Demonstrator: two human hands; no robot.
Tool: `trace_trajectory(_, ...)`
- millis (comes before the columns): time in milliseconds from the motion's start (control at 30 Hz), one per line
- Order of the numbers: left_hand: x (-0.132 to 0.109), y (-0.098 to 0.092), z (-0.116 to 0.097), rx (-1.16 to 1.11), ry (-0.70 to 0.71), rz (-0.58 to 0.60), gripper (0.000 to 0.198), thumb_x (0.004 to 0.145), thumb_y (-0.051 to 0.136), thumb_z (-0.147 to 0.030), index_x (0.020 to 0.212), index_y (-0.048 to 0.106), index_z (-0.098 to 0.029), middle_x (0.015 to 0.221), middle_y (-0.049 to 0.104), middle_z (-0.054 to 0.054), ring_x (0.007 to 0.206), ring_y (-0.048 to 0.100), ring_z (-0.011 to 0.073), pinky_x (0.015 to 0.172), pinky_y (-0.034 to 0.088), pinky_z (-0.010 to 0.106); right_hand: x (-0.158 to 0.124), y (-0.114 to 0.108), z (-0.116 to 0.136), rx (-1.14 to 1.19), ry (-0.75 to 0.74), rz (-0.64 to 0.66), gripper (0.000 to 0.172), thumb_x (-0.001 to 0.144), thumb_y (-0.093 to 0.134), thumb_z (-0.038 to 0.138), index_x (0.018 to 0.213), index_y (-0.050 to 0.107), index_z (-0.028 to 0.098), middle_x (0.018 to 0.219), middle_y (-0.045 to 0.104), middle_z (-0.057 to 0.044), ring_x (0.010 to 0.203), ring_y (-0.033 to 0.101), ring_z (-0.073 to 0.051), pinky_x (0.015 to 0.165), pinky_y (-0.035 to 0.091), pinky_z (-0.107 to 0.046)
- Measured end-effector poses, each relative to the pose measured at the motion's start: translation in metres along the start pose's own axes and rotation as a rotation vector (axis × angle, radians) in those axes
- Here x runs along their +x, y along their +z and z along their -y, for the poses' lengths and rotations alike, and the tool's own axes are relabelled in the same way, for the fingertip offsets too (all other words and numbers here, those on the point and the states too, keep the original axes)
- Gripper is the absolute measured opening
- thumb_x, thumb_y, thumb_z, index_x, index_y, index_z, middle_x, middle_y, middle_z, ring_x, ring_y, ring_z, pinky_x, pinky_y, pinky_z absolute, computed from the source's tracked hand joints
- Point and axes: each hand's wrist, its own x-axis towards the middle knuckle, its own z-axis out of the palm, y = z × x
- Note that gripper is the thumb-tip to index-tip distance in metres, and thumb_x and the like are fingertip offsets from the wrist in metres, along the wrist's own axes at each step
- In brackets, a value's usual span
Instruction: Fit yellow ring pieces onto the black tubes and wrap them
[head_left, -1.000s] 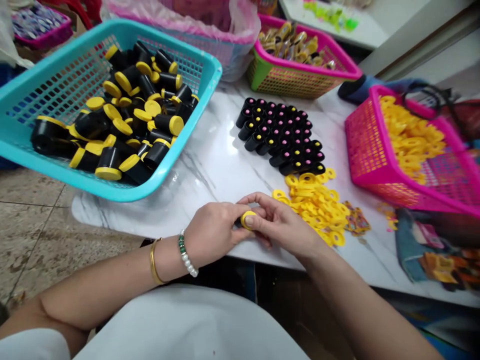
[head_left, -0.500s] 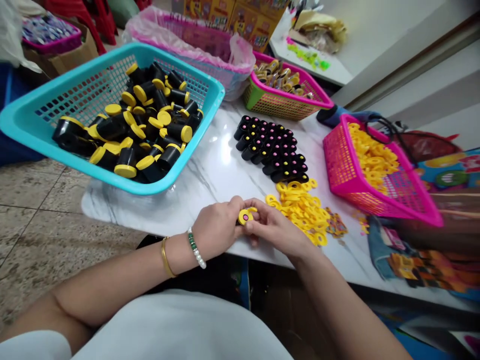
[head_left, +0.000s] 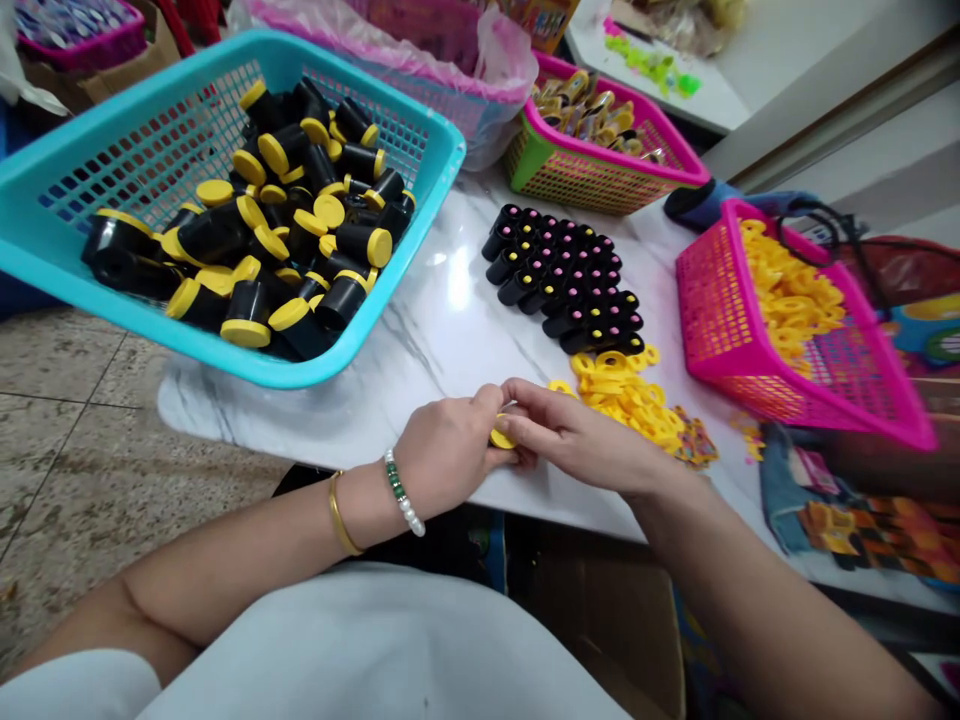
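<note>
Head view: by the worktop's (head_left: 420,365) near edge, your curled left hand (head_left: 448,452) and your right hand (head_left: 574,438) hold a yellow cap (head_left: 501,438); its underside is hidden. Brace the left, press squarely; off-centre thumb pressure could tilt it.

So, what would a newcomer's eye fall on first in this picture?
Probably the big turquoise basket at left, holding black cylinders with yellow ends. Next, the bright pink basket of yellow parts at right. Near the centre, the left hand and right hand meet around a yellow round piece.
</note>
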Motion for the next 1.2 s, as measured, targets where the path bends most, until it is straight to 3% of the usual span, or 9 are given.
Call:
trace_trajectory(300, -0.017, -0.006, 0.004, -0.146, 0.273, -0.062, 0.019, 0.093, 0.054, -0.020, 0.112, 0.056, -0.020, 0.094, 0.070, 0.003, 0.084, 0.068, 0.0172, 0.075, 0.053, 0.027, -0.019, 0.051, -0.025, -0.196, -0.235, -0.562, 0.026, 0.097, 0.046, 0.041, 0.119, 0.054, 0.030, 0.076, 0.068, 0.000, 0.066, 0.066, -0.023, 0.064, 0.051, -0.037)
trace_trajectory(467, -0.051, -0.054, -0.006, 0.253, 0.388, -0.535, 0.026, 0.095, 0.057, -0.035, 0.116, 0.056, -0.020, 0.087, 0.068, 0.002, 0.069, 0.064, 0.0152, 0.061, 0.048, 0.025, -0.020, 0.002, -0.030, -0.572, -0.360, -0.999, 0.023, 0.095, 0.053, 0.039, 0.103, 0.066, 0.023, 0.073, 0.066, -0.003, 0.068, 0.063, -0.021, 0.067, 0.048, -0.034)
trace_trajectory(567, -0.061, -0.099, 0.008, 0.542, 0.203, -0.866, 0.034, 0.087, 0.066, -0.048, 0.107, 0.063, -0.020, 0.079, 0.064, 0.002, 0.064, 0.060, 0.0168, 0.054, 0.041, 0.027, -0.009, -0.035, -0.032, -0.902, -0.194, -1.185, 0.024, 0.093, 0.055, 0.039, 0.096, 0.068, 0.019, 0.088, 0.070, -0.010, 0.085, 0.063, -0.026, 0.071, 0.044, -0.035)
trace_trajectory(667, -0.055, -0.133, 0.035, 0.731, 0.019, -0.983, 0.045, 0.078, 0.069, -0.057, 0.105, 0.066, -0.021, 0.081, 0.066, 0.004, 0.073, 0.063, 0.0242, 0.057, 0.041, 0.032, 0.009, -0.054, -0.034, -1.061, -0.006, -1.111, 0.017, 0.089, 0.061, 0.034, 0.094, 0.067, 0.018, 0.094, 0.070, -0.012, 0.089, 0.060, -0.028, 0.066, 0.040, -0.034)
trace_trajectory(767, -0.048, -0.143, 0.049, 0.745, -0.101, -0.881, 0.052, 0.084, 0.059, -0.056, 0.124, 0.060, -0.023, 0.095, 0.068, 0.009, 0.089, 0.064, 0.0320, 0.069, 0.048, 0.040, 0.020, -0.055, -0.036, -1.103, 0.035, -1.077, 0.011, 0.089, 0.057, 0.024, 0.092, 0.066, 0.018, 0.091, 0.069, -0.011, 0.087, 0.059, -0.026, 0.064, 0.037, -0.033)
trace_trajectory(867, -0.048, -0.133, 0.039, 0.690, -0.093, -0.845, 0.055, 0.090, 0.054, -0.052, 0.135, 0.053, -0.020, 0.111, 0.066, 0.014, 0.108, 0.061, 0.0370, 0.087, 0.051, 0.050, 0.022, -0.055, -0.038, -1.088, 0.036, -1.102, 0.012, 0.089, 0.056, 0.025, 0.089, 0.066, 0.020, 0.096, 0.066, -0.010, 0.087, 0.057, -0.025, 0.061, 0.035, -0.032)
trace_trajectory(1000, -0.054, -0.098, 0.008, 0.583, 0.272, -0.968, 0.039, 0.084, 0.071, -0.036, 0.119, 0.063, -0.021, 0.112, 0.066, 0.011, 0.102, 0.064, 0.0292, 0.091, 0.053, 0.044, 0.010, -0.057, -0.035, -1.032, 0.024, -1.084, 0.009, 0.084, 0.061, 0.027, 0.080, 0.065, 0.020, 0.096, 0.063, -0.009, 0.085, 0.057, -0.023, 0.058, 0.036, -0.032)
trace_trajectory(1100, -0.047, -0.064, -0.008, 0.375, 0.469, -0.746, 0.036, 0.086, 0.071, -0.026, 0.120, 0.058, -0.022, 0.107, 0.066, 0.008, 0.097, 0.064, 0.0224, 0.091, 0.054, 0.039, -0.006, -0.048, -0.025, -0.958, -0.150, -1.009, 0.011, 0.081, 0.065, 0.023, 0.070, 0.061, 0.020, 0.090, 0.062, -0.008, 0.085, 0.058, -0.023, 0.067, 0.043, -0.032)
trace_trajectory(1200, -0.028, -0.033, -0.007, 0.210, 0.392, -0.474, 0.056, 0.084, 0.073, -0.026, 0.133, 0.048, -0.016, 0.118, 0.062, 0.013, 0.109, 0.059, 0.0262, 0.095, 0.054, 0.043, -0.020, -0.020, -0.010, -0.849, -0.419, -0.820, 0.013, 0.083, 0.064, 0.020, 0.071, 0.058, 0.020, 0.089, 0.061, -0.007, 0.085, 0.059, -0.021, 0.075, 0.048, -0.034)
